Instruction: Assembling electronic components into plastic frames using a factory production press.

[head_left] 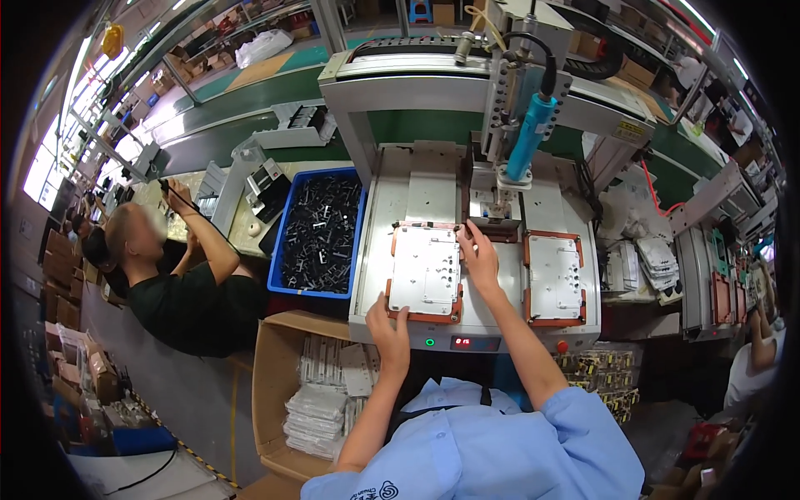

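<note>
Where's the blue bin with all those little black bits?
In the head view, the blue bin sits left of centre, beside the pale metal machine bed and just beyond the open cardboard box.

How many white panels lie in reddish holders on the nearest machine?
2: the left panel, between the left hand and right hand; the right panel, beside it. None seems hidden.

A white rectangular panel (423, 267), marked with small dark dots mostly toward its right side, lies flat within a reddish-brown frame (429, 317). Its long sides run front to back; the frame shows along its near edge.
</note>
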Motion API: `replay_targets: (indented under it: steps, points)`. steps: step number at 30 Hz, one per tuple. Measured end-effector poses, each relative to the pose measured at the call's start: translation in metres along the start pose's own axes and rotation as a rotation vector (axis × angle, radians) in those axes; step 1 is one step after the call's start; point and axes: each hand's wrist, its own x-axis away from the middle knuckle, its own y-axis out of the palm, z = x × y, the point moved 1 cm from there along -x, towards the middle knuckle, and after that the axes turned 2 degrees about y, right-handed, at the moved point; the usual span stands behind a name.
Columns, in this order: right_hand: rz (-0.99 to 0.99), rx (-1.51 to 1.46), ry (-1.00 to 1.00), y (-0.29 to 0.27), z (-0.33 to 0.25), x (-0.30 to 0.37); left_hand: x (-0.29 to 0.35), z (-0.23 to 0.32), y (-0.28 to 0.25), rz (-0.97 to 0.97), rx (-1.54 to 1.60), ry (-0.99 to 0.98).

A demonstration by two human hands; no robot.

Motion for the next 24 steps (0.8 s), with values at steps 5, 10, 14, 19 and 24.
replay_targets:
  steps: [5, 10, 14, 19, 24]
  points:
    - [0.016, 0.036, -0.031, -0.034, -0.020, 0.094, 0.006, -0.021, -0.013, 0.069, 0.417, -0.414]
    - [0.136, 0.180, -0.131, -0.042, -0.036, 0.143, 0.008, -0.015, 0.005, 0.004, 0.420, -0.391]
    - [0.103, 0.003, -0.258, -0.015, -0.020, 0.151, 0.025, -0.036, 0.001, 0.058, 0.239, -0.292]
    - [0.135, -0.099, -0.398, -0.019, -0.018, 0.143, 0.019, -0.052, 0.000, 0.031, 0.192, -0.068]
    - [0.086, -0.079, -0.421, -0.028, -0.014, 0.138, 0.012, -0.045, 0.002, -0.037, 0.208, 0.063]
